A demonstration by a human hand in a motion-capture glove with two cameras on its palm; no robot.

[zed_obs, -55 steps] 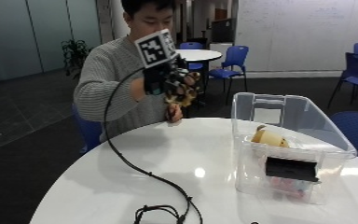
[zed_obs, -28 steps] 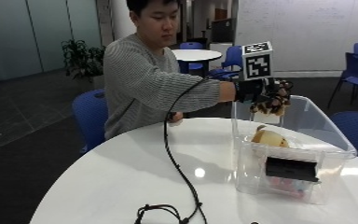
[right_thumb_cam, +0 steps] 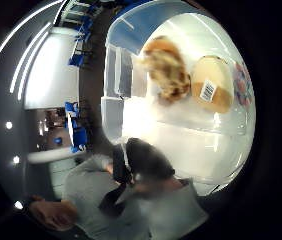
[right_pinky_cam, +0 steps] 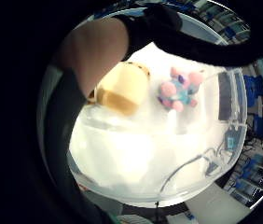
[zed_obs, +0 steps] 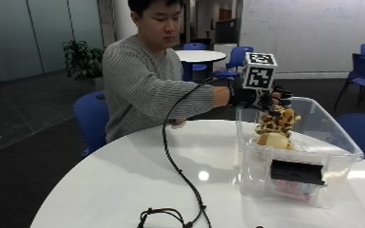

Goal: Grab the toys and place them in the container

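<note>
In the outside view my gloved right hand (zed_obs: 255,97) is stretched out over the near end of the clear plastic container (zed_obs: 340,135). A spotted brown-and-yellow plush toy (zed_obs: 277,121) is just under my fingers, inside the container's rim and above a yellow plush toy (zed_obs: 272,140). The thumb side palm view shows the spotted toy (right_thumb_cam: 166,67) blurred and away from my palm, beside the yellow toy (right_thumb_cam: 212,82). The little finger side palm view shows the yellow toy (right_pinky_cam: 122,88) and a pink-and-blue toy (right_pinky_cam: 180,91) on the container floor (right_pinky_cam: 169,140). My fingers look spread.
The container stands at the right side of a round white table (zed_obs: 138,180). A black cable (zed_obs: 176,171) trails across the table. The person's bare left hand (zed_obs: 177,123) rests at the table's far edge. Blue chairs (zed_obs: 94,118) stand around.
My hand carried the spotted toy from in front of the person's chest rightward to above the container. The toy now sits lower, under the fingers and inside the rim.
</note>
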